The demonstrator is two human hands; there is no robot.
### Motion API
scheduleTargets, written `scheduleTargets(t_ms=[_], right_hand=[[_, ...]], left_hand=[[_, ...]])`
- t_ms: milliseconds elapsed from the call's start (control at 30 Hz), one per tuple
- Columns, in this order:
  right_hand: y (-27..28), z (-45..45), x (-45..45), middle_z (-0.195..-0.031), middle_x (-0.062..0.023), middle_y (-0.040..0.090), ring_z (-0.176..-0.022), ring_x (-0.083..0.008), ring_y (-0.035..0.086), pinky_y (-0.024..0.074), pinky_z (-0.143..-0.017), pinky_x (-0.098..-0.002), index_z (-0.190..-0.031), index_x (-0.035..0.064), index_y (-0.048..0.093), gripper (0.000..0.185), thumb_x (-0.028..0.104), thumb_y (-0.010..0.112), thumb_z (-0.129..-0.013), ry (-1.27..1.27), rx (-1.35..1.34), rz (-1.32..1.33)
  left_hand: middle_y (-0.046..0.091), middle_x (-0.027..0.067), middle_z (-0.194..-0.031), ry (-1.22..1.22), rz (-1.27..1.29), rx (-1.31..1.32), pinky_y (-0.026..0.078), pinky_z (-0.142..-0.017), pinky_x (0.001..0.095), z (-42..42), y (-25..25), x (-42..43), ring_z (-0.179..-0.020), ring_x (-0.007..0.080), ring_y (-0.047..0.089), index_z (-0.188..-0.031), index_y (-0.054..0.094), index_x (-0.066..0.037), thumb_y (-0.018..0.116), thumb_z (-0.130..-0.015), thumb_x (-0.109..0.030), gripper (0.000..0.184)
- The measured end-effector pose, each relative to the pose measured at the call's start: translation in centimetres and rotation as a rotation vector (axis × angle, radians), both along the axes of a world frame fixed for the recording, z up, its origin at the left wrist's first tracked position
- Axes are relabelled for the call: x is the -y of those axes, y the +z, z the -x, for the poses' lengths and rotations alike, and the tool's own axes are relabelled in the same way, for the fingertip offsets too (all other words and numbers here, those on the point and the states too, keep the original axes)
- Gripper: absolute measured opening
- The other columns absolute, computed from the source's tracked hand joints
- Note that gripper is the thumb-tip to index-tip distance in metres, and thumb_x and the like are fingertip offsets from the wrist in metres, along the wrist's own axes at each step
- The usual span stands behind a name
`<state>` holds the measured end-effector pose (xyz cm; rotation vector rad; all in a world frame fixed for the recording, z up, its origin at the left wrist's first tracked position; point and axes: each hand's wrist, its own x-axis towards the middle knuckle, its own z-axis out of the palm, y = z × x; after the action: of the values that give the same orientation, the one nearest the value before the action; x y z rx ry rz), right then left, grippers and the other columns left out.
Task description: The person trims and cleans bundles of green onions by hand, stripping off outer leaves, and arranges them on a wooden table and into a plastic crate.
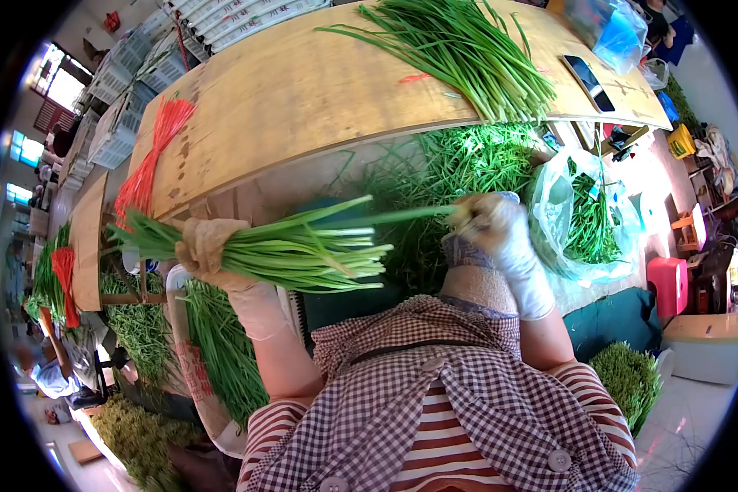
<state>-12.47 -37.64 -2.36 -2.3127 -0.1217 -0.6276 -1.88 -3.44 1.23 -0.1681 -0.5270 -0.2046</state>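
My left hand point(209, 248), in a dirty whitish glove, is closed round a bundle of long green stalks point(303, 250), whose pale cut ends point right. My right hand point(488, 223), gloved too and slightly blurred, pinches the end of a green stalk point(410, 215) that stretches across from the bundle. Both hands are above my lap, in front of the wooden table's edge. A loose pile of green stalks point(476, 61) lies on the wooden table point(279, 90). Red ties point(157, 156) hang over the table's left end.
A clear plastic bag point(553, 205) holding greens stands at the right, near a pink stool point(667, 285). A phone point(589, 84) lies on the table. Beside my left arm is a white basket point(190, 361) of stalks. Another person point(53, 377) is at the far left.
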Motion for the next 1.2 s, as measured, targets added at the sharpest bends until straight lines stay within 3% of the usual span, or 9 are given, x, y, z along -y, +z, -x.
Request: scheduleTargets(t_ms=[100, 233, 300, 533, 767, 900, 1000, 1100, 1200], right_hand=[[-2.7, -1.4, 5.6, -0.094, -0.0109, 0.070, -0.082, -0.0188, 0.068, 0.0546, -0.073, -0.0325, -0.101, 0.0082, 0.069, 0.023, 0.023, 0.069, -0.083, -0.364, -0.487, 0.340], [-0.7, -2.1, 1.3, -0.115, -0.0130, 0.066, -0.107, -0.0207, 0.062, 0.0468, -0.095, -0.0328, -0.120, 0.0100, 0.064, 0.042, 0.024, 0.072, -0.081, 0.005, -0.282, -0.426], [3.3, -2.2, -3.1, -0.119, -0.0103, 0.064, -0.110, -0.0214, 0.061, 0.0450, -0.098, -0.0320, -0.118, 0.0065, 0.063, 0.043, 0.017, 0.074, -0.078, 0.275, -0.100, -0.378], [3.7, -3.6, -7.5, -0.097, -0.0118, 0.070, -0.086, -0.0183, 0.068, 0.0533, -0.078, -0.0285, -0.102, 0.0027, 0.070, 0.024, 0.015, 0.072, -0.082, 0.387, -0.521, -0.778], [1.4, -3.7, -7.9, -0.099, -0.0092, 0.070, -0.089, -0.0146, 0.067, 0.0534, -0.078, -0.0269, -0.101, 0.0037, 0.071, 0.019, 0.005, 0.068, -0.083, 0.495, -0.102, -0.816], [0.3, -2.4, -5.4, -0.092, -0.0067, 0.071, -0.083, -0.0144, 0.067, 0.0542, -0.078, -0.0261, -0.104, 0.0024, 0.069, 0.021, 0.000, 0.064, -0.084, 0.315, -0.271, -0.494], [-0.3, -1.7, -1.2, -0.087, -0.0071, 0.071, -0.076, -0.0120, 0.065, 0.0536, -0.071, -0.0244, -0.100, 0.0029, 0.069, 0.014, 0.007, 0.062, -0.088, 0.069, -0.381, -0.818], [-2.1, -1.9, 4.1, -0.098, -0.0085, 0.071, -0.084, -0.0150, 0.066, 0.0525, -0.079, -0.0284, -0.111, 0.0081, 0.068, 0.028, 0.009, 0.066, -0.083, -0.342, -0.293, 0.045], [0.0, -2.0, 1.3, -0.105, -0.0118, 0.069, -0.092, -0.0152, 0.065, 0.0514, -0.083, -0.0280, -0.112, 0.0065, 0.067, 0.027, 0.013, 0.067, -0.085, -0.037, -0.189, -0.482]], left_hand=[[0.043, -0.0055, -0.046, -0.006, 0.136, -0.074, 0.044, -0.052, 0.0190, 0.7, 0.5, -0.3, -0.040, 0.0054, 0.043, -0.062, 0.039, -0.016, 0.059, -0.081, -0.003, 0.031], [0.043, -0.0055, -0.049, -0.036, 0.163, -0.185, 0.047, -0.059, 0.0225, 0.9, 0.2, 0.9, -0.042, 0.0064, 0.043, -0.062, 0.039, -0.015, 0.056, -0.084, -0.006, 0.030], [0.042, -0.0055, -0.050, -0.074, 0.079, -0.202, 0.048, -0.064, 0.0249, 0.4, -1.4, 1.5, -0.044, 0.0069, 0.044, -0.062, 0.039, -0.015, 0.055, -0.086, -0.010, 0.030], [0.041, -0.0054, -0.050, -0.197, 0.097, -0.260, 0.046, -0.067, 0.0275, 0.1, -2.2, 2.1, -0.046, 0.0080, 0.042, -0.061, 0.040, -0.015, 0.052, -0.089, -0.013, 0.030], [0.039, -0.0053, -0.048, -0.097, 0.014, -0.395, 0.045, -0.061, 0.0242, -0.1, -2.7, 2.4, -0.044, 0.0083, 0.040, -0.059, 0.042, -0.014, 0.053, -0.087, -0.011, 0.031], [0.039, -0.0055, -0.048, -0.018, 0.001, -0.334, 0.044, -0.059, 0.0224, 0.0, -1.4, 2.3, -0.043, 0.0082, 0.039, -0.059, 0.041, -0.014, 0.053, -0.087, -0.010, 0.031], [0.039, -0.0054, -0.048, 0.049, 0.043, -0.219, 0.044, -0.058, 0.0222, -0.3, -0.9, 0.5, -0.043, 0.0081, 0.040, -0.059, 0.040, -0.015, 0.052, -0.087, -0.010, 0.031], [0.040, -0.0049, -0.047, 0.126, -0.014, -0.151, 0.043, -0.058, 0.0224, 0.0, -0.4, -0.6, -0.044, 0.0085, 0.040, -0.060, 0.040, -0.015, 0.052, -0.087, -0.011, 0.030], [0.036, -0.0038, -0.046, 0.147, -0.076, -0.158, 0.042, -0.058, 0.0242, -0.2, -0.3, 0.2, -0.046, 0.0114, 0.039, -0.062, 0.040, -0.014, 0.052, -0.086, -0.010, 0.028]])
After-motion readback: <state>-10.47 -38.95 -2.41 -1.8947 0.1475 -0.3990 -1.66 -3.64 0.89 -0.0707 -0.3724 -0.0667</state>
